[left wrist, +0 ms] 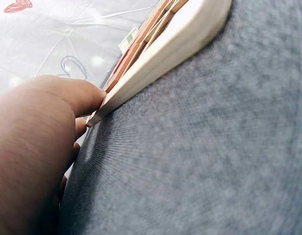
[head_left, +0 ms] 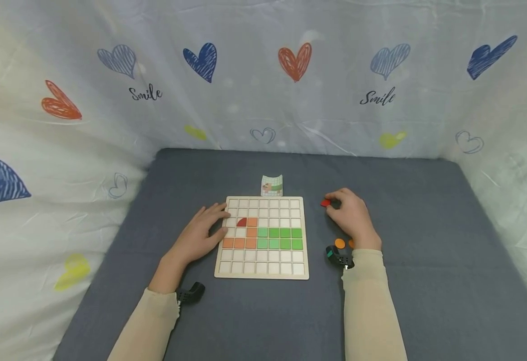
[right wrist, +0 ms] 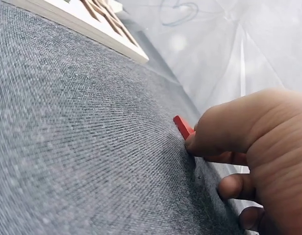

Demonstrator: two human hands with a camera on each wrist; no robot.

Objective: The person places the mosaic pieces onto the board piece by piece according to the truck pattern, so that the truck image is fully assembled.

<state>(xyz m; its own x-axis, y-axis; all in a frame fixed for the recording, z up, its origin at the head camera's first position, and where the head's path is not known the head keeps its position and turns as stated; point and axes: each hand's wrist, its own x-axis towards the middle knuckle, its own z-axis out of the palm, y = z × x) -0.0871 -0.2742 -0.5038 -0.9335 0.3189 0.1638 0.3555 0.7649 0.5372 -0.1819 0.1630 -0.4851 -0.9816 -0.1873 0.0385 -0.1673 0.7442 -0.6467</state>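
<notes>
A square wooden grid board (head_left: 261, 272) lies on the table, with orange, green and dark red tiles in some of its cells. My left hand (head_left: 200, 231) rests at the board's left edge, fingers spread and relaxed. In the left wrist view the thumb (left wrist: 87, 95) touches the rim. To the right of the board, my right hand (head_left: 352, 213) pinches a small red piece (head_left: 325, 203) between thumb and fingers, close to the tabletop. The right wrist view shows the red piece (right wrist: 183, 127) sticking out past the fingertips; its full shape is hidden.
A small pattern card (head_left: 272, 186) stands behind the board's far edge. An orange round piece (head_left: 339, 243) lies by the right wrist, and a second orange piece (head_left: 351, 243) is partly covered by that wrist. A white curtain (head_left: 245, 100) printed with hearts surrounds the grey table (head_left: 263, 321).
</notes>
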